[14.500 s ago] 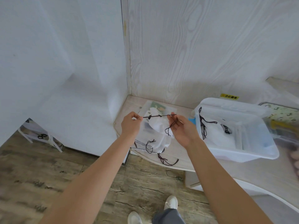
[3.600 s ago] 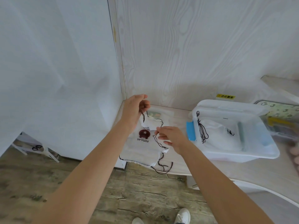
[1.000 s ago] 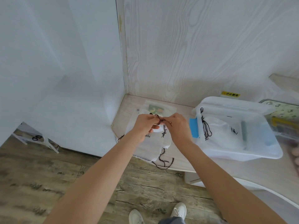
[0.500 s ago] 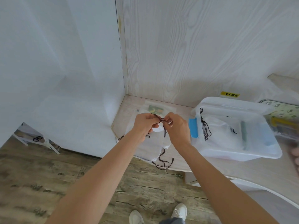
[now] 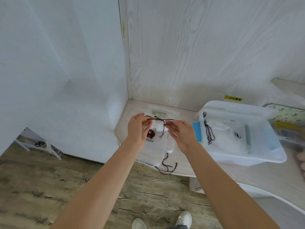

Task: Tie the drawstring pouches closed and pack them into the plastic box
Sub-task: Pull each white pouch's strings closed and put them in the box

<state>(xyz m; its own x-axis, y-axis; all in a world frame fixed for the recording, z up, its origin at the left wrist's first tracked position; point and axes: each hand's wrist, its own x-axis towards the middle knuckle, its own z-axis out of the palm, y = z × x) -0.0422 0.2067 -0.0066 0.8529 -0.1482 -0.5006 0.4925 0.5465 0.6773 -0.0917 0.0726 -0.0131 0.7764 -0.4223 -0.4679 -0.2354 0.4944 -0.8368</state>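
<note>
A white drawstring pouch point(image 5: 157, 126) with a brown bear print hangs between my hands above the table corner. Its dark drawstring point(image 5: 160, 119) runs taut across the gathered neck. My left hand point(image 5: 137, 128) pinches the string's left end; my right hand point(image 5: 180, 132) pinches the right end. More white pouches point(image 5: 155, 151) lie stacked on the table beneath, with loose dark cords point(image 5: 167, 166) trailing over the front edge. The clear plastic box point(image 5: 247, 156) stands to the right and holds a white pouch point(image 5: 221, 136) with dark strings.
The pale wooden table point(image 5: 264, 176) meets a wood-grain wall behind and a white panel at left. A flat clear packet point(image 5: 162, 112) lies at the back. A patterned container point(image 5: 290, 119) sits right of the box. Wooden floor and my shoes are below.
My hands have drawn apart sideways, pulling the drawstring taut across the pouch's neck. The bear print now shows below my left hand.
</note>
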